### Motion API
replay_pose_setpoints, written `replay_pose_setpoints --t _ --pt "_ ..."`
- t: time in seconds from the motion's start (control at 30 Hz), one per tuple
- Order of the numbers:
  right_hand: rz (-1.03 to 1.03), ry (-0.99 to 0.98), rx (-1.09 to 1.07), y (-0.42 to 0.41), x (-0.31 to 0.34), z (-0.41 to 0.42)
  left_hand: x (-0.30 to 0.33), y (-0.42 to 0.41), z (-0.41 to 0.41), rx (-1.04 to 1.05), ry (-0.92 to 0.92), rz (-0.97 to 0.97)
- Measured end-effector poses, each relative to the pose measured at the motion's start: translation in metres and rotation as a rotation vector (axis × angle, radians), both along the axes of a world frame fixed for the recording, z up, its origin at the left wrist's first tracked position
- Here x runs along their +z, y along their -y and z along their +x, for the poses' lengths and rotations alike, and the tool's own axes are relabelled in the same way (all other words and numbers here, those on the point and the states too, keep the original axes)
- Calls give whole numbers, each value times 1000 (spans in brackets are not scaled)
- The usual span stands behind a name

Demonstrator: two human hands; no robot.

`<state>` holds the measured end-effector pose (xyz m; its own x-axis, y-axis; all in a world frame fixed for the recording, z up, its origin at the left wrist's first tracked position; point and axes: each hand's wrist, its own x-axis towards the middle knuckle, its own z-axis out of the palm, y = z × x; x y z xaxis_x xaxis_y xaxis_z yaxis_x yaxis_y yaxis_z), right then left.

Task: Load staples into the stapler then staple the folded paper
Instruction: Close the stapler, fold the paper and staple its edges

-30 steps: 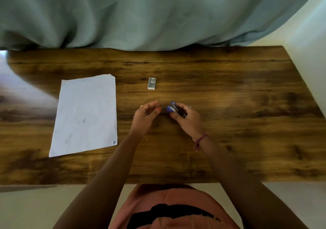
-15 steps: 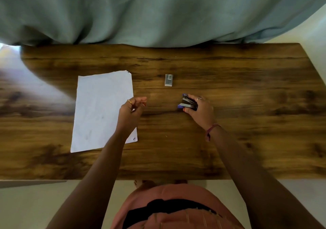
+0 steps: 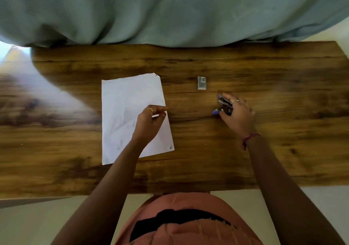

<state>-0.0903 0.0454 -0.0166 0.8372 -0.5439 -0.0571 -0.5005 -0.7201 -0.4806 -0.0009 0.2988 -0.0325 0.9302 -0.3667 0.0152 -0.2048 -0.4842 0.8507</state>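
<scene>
Stapler (image 3: 224,106) sits in the right hand (image 3: 238,116), out on the right side of the wooden worktop (image 3: 283,131), fingers curled round its dark metal body with a blue tip poking out toward the centre; it looks hinged open, though motion blur makes that hard to call. Just beyond it, well clear of the fingers, lies the small grey staple box (image 3: 202,83), flat on the wood, with a pale label on its upper end, and the print on that label is too small to read. Over to the left, the left hand (image 3: 150,124) is down on the white paper (image 3: 128,112), thumb and forefinger pinched together at the sheet's right edge, a gold ring on one finger; whether the grip actually has hold of the edge, I cannot tell. The sheet lies flat, slightly skewed, with a tiny black mark at its far right corner and another at its near right corner, plus faint grey smudges, nothing legible. Stapler and paper are well apart, bare wood between them. A red thread bracelet (image 3: 250,138) circles the right wrist, and a grey-green curtain (image 3: 170,12) hangs along the far edge.
</scene>
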Motion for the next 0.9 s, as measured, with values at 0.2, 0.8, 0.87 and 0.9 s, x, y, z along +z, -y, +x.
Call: replay_pose_setpoints --t 0.2,0.8,0.87,0.9 --pt "92 322 75 -33 4 -1 3 -17 6 -46 103 50" --pt "287 124 272 -104 -30 26 -43 -29 10 -158 118 779" --pt "291 118 268 -95 -28 29 -42 -22 6 -177 105 782" --pt "295 108 263 -91 -27 31 -42 -18 4 -188 101 786"
